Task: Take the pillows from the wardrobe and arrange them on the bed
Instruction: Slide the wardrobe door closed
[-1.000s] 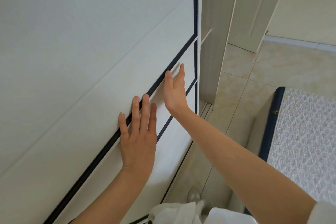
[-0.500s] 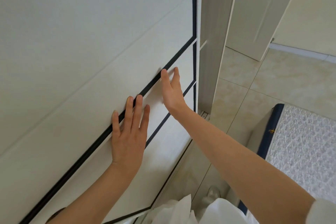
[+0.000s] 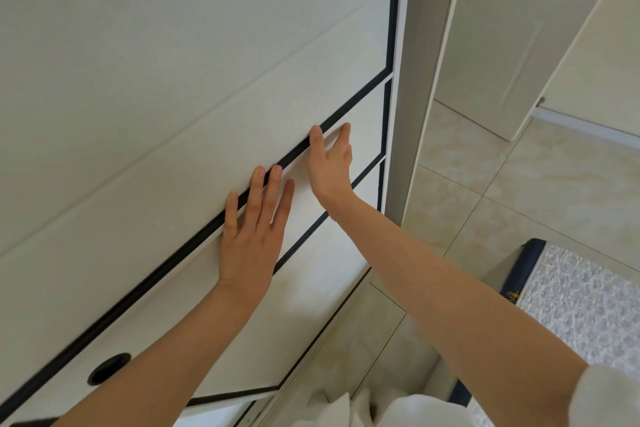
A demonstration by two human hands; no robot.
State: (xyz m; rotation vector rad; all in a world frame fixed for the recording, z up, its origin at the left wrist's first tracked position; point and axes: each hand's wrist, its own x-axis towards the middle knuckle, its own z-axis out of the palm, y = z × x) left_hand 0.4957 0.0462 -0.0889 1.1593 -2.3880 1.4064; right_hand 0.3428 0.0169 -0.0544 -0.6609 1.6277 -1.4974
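A white sliding wardrobe door (image 3: 156,97) with black trim lines fills the left and centre. My left hand (image 3: 252,236) lies flat on it with fingers spread, fingertips across a black trim line. My right hand (image 3: 330,163) presses flat on the same door, further right, near the door's right edge. Neither hand holds anything. A round recessed pull (image 3: 108,368) sits low on the door. The door has reached the wardrobe's grey side panel (image 3: 419,45). No pillows are in view. A corner of the bed (image 3: 581,295), with a patterned mattress and dark blue edging, shows at lower right.
Beige floor tiles (image 3: 519,191) run between wardrobe and bed. A white room door (image 3: 512,28) with a metal handle stands at the upper right. White clothing (image 3: 408,409) shows at the bottom edge.
Both hands stay flat on the door as it slides right against the side panel. The round pull has come into view at lower left. The view has shifted, the bed sitting lower right.
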